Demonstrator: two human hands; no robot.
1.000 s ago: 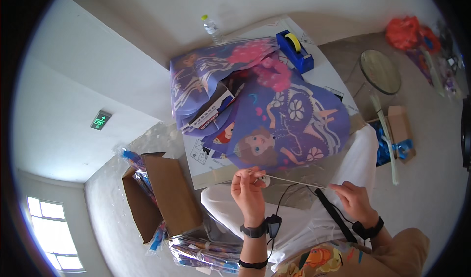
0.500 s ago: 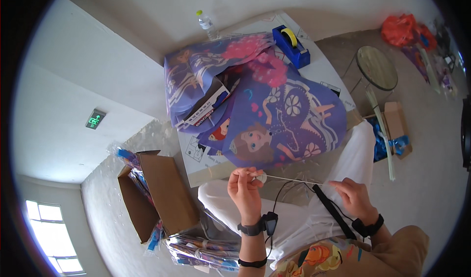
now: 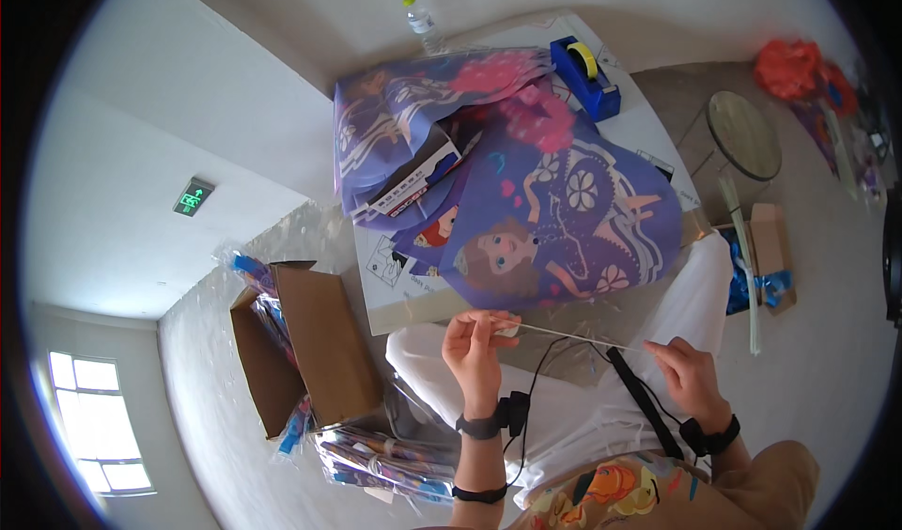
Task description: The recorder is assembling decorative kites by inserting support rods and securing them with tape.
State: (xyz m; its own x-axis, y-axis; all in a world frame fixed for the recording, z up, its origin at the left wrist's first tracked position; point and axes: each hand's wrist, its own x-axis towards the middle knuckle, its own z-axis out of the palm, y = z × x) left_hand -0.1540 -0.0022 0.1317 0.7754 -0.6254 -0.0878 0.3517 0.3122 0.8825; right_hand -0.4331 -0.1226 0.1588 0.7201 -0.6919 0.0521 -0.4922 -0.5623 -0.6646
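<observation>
My left hand (image 3: 473, 356) pinches a small white piece (image 3: 508, 328) at one end of a thin pale string (image 3: 583, 337); the fingers partly hide that piece. The string runs taut across my lap to my right hand (image 3: 686, 378), whose closed fingers grip its other end. Just beyond my hands, a purple printed sheet (image 3: 648, 234) with a cartoon princess lies on the white-topped table (image 3: 381, 309). More folded purple sheets (image 3: 376, 116) are heaped at its far left, around a dark box (image 3: 418, 184).
A blue tape dispenser (image 3: 601, 101) and a clear bottle (image 3: 425, 30) stand at the back. On the left are an open cardboard box (image 3: 329, 351) and wrapped bundles (image 3: 390, 459). To the right are a round stool (image 3: 744, 135), pale rods (image 3: 752, 290) and a small box (image 3: 772, 239).
The view has shifted slightly, so the table's things appear a little farther right. Both hands keep the string stretched between them, and the left fingers have shifted on the white piece.
</observation>
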